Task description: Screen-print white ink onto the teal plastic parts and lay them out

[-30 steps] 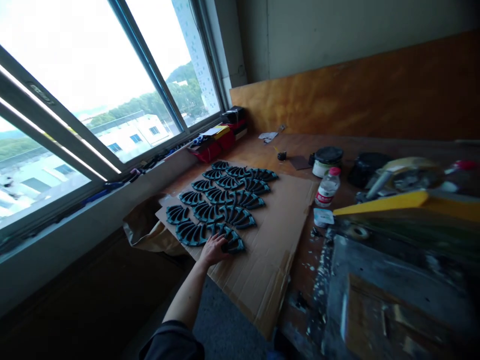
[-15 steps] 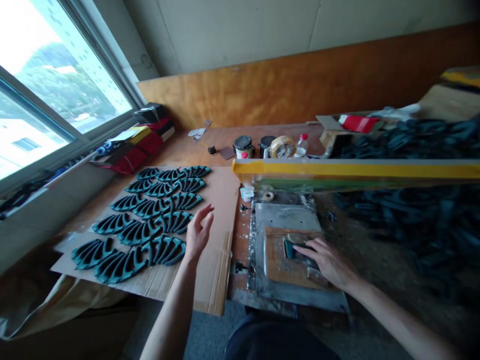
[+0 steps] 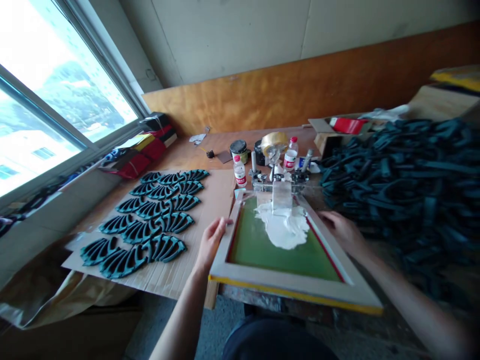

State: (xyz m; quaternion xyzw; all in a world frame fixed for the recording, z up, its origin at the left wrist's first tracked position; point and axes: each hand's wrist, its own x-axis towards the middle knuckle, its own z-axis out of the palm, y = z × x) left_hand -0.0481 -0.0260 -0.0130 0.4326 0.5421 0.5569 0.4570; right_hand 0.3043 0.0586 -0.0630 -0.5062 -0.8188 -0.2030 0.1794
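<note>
A screen printing frame (image 3: 292, 280) lies lowered over the base in front of me, its green mesh (image 3: 262, 255) showing inside light borders. White ink (image 3: 287, 232) is spread on the mesh's far half, and a squeegee-like pale block (image 3: 282, 195) stands in it. My left hand (image 3: 212, 242) is closed on the left border. At the right border, my right hand (image 3: 343, 232) has its fingers bent against the edge. The wooden jig and the dark part on it are hidden under the frame.
Rows of dark green fan-shaped parts (image 3: 150, 222) lie on cardboard (image 3: 202, 265) at left. A large heap of dark parts (image 3: 397, 180) is at right. Behind the frame are a hinge clamp (image 3: 277, 184), a red-capped bottle (image 3: 240, 172), a jar (image 3: 239, 150) and a tape roll (image 3: 273, 142).
The raised frame has come down flat over the jig. My right hand has left the dark part and moved to the right border; my left hand has moved right to the left border.
</note>
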